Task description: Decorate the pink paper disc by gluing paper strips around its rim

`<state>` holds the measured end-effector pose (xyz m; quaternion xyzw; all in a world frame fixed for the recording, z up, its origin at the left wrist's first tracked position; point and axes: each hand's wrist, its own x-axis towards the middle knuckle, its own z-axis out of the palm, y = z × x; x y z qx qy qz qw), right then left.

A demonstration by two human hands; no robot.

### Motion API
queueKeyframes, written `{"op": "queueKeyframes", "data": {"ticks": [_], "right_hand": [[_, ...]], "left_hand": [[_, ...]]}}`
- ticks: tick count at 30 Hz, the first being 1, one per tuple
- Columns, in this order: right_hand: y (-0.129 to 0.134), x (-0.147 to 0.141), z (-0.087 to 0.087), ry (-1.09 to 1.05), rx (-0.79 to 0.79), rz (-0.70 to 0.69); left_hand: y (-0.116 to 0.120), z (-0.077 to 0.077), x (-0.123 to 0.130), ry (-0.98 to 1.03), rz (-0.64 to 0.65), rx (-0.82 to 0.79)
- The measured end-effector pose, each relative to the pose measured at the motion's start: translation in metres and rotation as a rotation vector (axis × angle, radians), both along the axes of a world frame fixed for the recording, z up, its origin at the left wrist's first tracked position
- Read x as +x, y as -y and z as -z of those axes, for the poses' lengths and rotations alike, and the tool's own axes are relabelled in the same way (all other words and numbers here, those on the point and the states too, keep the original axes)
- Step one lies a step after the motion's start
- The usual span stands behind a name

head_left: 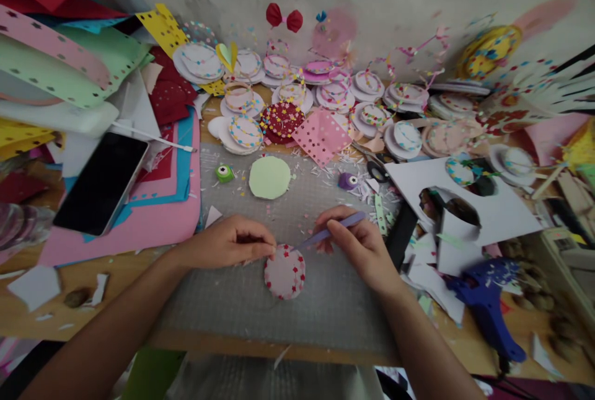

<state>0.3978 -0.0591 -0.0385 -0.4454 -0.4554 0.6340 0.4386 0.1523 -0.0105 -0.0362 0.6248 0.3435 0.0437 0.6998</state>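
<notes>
On the grey cutting mat (223, 307) lies a small pale pink paper disc (282, 276), with red stars around its rim. My left hand (232, 242) is closed, its thumb and finger pinched at the disc's upper left edge. Purple tweezers (332, 231) are gripped in my right hand (356, 248), their thin tip at the disc's top edge. Whether a star is held in the tip is too small to tell. Farther back lie a pale green paper disc (269, 177), a green craft punch (224, 172) and a purple craft punch (348, 181).
Several decorated paper hats (245, 132) line the wall. A phone (103, 183) rests on coloured sheets at left. Right of the mat are scissors (376, 167), a white sheet with cut holes (506, 220) and a blue glue gun (488, 301). Paper scraps are scattered about.
</notes>
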Motion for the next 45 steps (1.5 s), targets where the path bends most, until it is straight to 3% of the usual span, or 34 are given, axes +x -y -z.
{"op": "queueKeyframes", "data": {"ticks": [9, 23, 26, 29, 33, 36, 40, 45], "right_hand": [[0.002, -0.003, 0.004, 0.02, -0.023, -0.068], [0.01, -0.005, 0.008, 0.042, 0.132, -0.06], [0.007, -0.006, 0.008, 0.028, 0.107, -0.004], [0.002, -0.004, 0.008, -0.021, 0.11, 0.147], [-0.004, 0.002, 0.01, -0.01, 0.111, 0.376], [-0.005, 0.004, 0.009, 0.079, 0.158, 0.45], [-0.002, 0.001, 0.006, 0.167, 0.228, 0.374], [0.003, -0.004, 0.004, 0.265, 0.258, 0.204]], "left_hand": [[-0.001, -0.002, 0.002, -0.032, 0.008, 0.016], [-0.001, -0.001, 0.0, -0.071, 0.021, 0.123], [-0.001, -0.001, 0.0, -0.063, 0.041, 0.13], [-0.001, 0.002, -0.001, -0.046, 0.04, 0.143], [0.0, 0.0, -0.002, -0.021, -0.062, 0.04], [0.0, -0.005, -0.004, 0.037, -0.168, -0.039], [0.001, -0.007, -0.005, 0.079, -0.309, -0.061], [0.001, -0.003, -0.001, -0.034, -0.388, -0.002]]}}
